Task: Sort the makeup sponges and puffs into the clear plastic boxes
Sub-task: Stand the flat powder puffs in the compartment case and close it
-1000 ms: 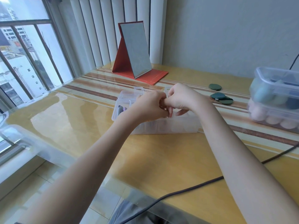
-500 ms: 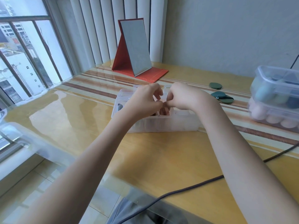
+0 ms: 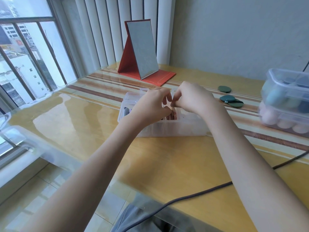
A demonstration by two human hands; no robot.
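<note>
A clear compartment box [image 3: 175, 129] stands mid-table. Several pink puffs [image 3: 170, 117] stand on edge inside it, and a dark puff [image 3: 125, 111] lies in its left compartment. My left hand [image 3: 148, 107] and my right hand [image 3: 194, 97] meet over the box with curled fingers. Their tips pinch a pink puff at the top of the row, which the fingers mostly hide. Three green puffs lie loose on the table to the right [image 3: 224, 89] [image 3: 227, 98] [image 3: 236, 104].
Two stacked clear boxes [image 3: 274, 77] at the right edge hold teal and dark sponges above and pink egg sponges [image 3: 282, 123] below. A red folding mirror [image 3: 142, 51] stands at the back. A dark cable [image 3: 192, 195] crosses the near table edge. A window is at the left.
Both hands have stayed together over the box. The left hand's fingers have lifted and spread a little, its thumb now low by the pink puffs. The camera has tilted slightly.
</note>
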